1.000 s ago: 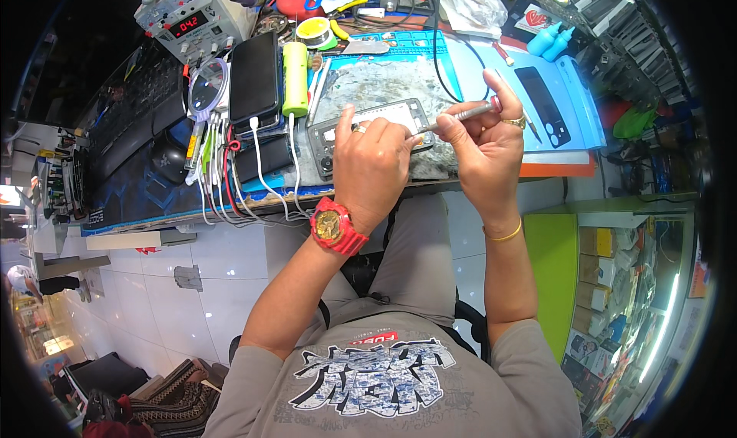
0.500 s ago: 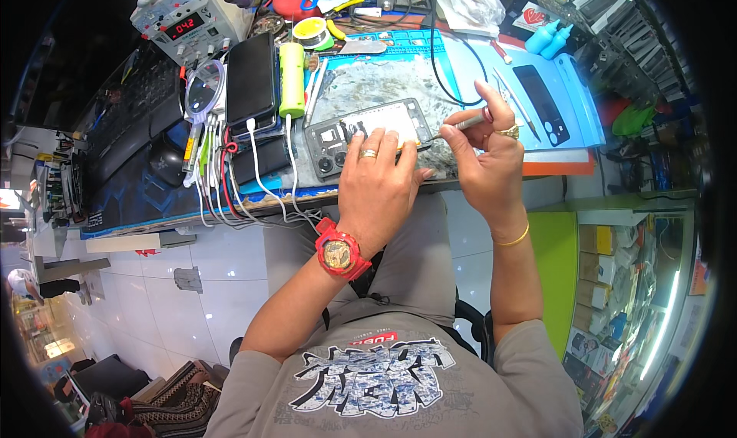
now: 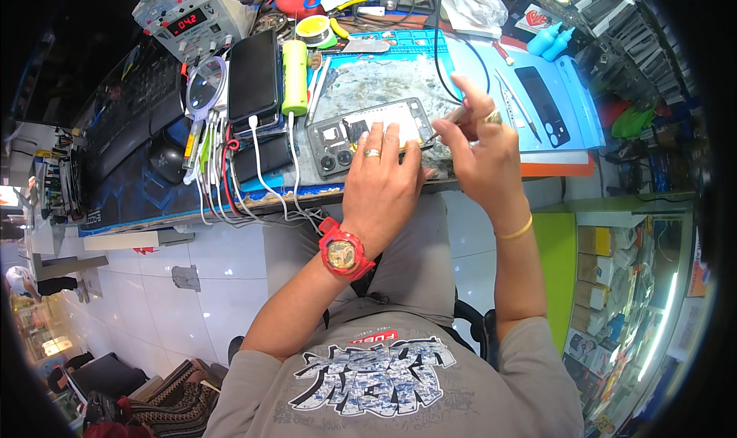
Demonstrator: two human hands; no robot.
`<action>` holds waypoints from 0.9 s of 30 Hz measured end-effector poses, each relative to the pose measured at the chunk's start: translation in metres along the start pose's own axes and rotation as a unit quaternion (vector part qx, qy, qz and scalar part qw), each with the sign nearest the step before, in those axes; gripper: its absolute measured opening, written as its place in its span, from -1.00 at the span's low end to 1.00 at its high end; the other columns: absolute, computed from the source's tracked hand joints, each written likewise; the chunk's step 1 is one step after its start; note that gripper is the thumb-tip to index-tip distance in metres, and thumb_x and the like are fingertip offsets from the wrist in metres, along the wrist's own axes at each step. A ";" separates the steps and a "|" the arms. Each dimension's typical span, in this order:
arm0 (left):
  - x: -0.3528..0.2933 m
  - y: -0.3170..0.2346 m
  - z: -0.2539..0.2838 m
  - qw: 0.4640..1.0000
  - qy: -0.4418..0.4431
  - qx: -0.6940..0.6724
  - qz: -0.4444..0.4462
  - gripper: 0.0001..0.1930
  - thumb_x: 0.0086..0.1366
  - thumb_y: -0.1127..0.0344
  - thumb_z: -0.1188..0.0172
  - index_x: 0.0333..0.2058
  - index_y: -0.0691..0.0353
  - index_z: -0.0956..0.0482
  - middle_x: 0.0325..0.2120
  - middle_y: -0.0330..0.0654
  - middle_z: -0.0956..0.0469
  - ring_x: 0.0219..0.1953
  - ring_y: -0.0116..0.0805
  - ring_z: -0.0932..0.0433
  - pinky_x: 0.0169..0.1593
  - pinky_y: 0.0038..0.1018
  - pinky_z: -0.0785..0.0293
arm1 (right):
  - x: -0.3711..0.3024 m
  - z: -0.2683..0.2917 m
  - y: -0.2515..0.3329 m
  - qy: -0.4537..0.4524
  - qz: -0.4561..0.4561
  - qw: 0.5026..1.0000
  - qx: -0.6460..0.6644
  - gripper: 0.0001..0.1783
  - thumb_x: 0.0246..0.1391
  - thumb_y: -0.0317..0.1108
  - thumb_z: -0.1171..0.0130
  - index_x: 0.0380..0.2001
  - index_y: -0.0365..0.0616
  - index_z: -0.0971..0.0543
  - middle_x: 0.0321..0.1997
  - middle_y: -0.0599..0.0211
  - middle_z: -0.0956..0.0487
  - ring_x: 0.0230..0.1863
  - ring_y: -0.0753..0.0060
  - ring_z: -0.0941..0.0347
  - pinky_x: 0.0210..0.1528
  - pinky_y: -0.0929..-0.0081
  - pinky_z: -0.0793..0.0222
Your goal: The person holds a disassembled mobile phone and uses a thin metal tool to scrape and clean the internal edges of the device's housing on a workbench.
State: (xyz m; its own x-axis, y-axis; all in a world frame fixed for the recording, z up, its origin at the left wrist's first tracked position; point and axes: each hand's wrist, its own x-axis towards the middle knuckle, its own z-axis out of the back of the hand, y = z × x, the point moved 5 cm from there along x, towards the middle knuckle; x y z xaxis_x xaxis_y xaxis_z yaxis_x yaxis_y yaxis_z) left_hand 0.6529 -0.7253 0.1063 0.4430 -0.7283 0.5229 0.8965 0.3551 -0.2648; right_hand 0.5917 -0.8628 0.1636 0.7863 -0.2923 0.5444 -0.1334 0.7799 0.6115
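Observation:
An opened phone point(image 3: 325, 142) lies slightly tilted on the stained grey work mat, its back off and its camera rings and white inner part showing. My left hand point(image 3: 384, 192) rests on it with fingers stretched out flat and the thumb by its lower right corner. Pinched in my right hand point(image 3: 491, 161) is a slim pen-like tool point(image 3: 458, 116). The tool slants down to the left, its thin dark tip at the phone's right edge. Fingers cover most of the tool, so its exact kind is unclear.
Left of the mat stand a yellow-green cylinder point(image 3: 295, 77), stacked dark phones point(image 3: 253, 73) and several white cables. A power supply point(image 3: 188, 23) is farther back. To the right, a blue mat point(image 3: 580, 108) bears a phone back cover point(image 3: 541, 104); a black cable point(image 3: 437, 46) loops near my right hand.
My right hand has shifted slightly, and its fingers now hide more of the slim tool. The left hand stays flat on the phone. The view has moved a little.

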 end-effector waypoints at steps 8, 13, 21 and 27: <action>0.003 -0.005 -0.004 0.998 0.043 0.050 0.009 -0.55 0.33 0.11 -0.39 0.03 0.29 -0.58 0.20 0.25 -0.52 0.30 0.23 -0.49 0.42 0.06 -0.34 | 0.005 -0.005 -0.004 -0.020 -0.042 0.997 -0.056 -0.37 0.28 -0.58 -0.28 0.40 -0.17 -0.43 -0.30 0.01 -0.70 -0.31 0.01 -0.71 -0.22 0.21 -0.61; 0.005 -0.002 0.002 0.999 0.021 0.034 0.000 -0.57 0.28 0.09 -0.44 0.02 0.20 -0.61 0.16 0.17 -0.54 0.34 0.29 -0.43 0.43 0.28 -0.21 | 0.004 -0.007 0.005 -0.013 -0.013 1.000 0.012 -0.38 0.29 -0.57 -0.27 0.39 -0.16 -0.43 -0.33 0.08 -0.68 -0.33 0.14 -0.69 -0.21 0.26 -0.59; 0.019 0.020 0.020 0.996 0.090 -0.009 -0.020 -0.60 0.25 0.07 -0.47 0.00 0.08 -0.68 0.04 0.07 -0.57 0.29 0.33 -0.45 0.37 0.27 -0.22 | 0.003 -0.010 0.004 -0.009 -0.023 1.000 0.000 -0.36 0.28 -0.57 -0.27 0.40 -0.13 -0.40 -0.33 0.01 -0.67 -0.33 -0.01 -0.69 -0.24 0.16 -0.59; 0.011 0.015 0.013 0.997 0.070 0.021 -0.014 -0.46 0.27 0.04 -0.45 0.16 0.11 -0.61 0.06 0.15 -0.56 0.25 0.31 -0.49 0.36 0.08 -0.30 | 0.000 -0.011 0.001 -0.024 -0.011 0.999 0.039 -0.35 0.31 -0.63 -0.26 0.43 -0.19 -0.39 -0.28 0.24 -0.72 -0.27 0.43 -0.72 -0.12 0.48 -0.61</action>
State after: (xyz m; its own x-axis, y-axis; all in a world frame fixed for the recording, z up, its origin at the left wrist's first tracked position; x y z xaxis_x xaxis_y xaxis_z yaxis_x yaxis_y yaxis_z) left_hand 0.6716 -0.7209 0.1185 0.4144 -0.8117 0.4116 0.9096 0.3549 -0.2160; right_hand 0.5982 -0.8562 0.1577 0.7598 -0.3374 0.5557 -0.1637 0.7280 0.6658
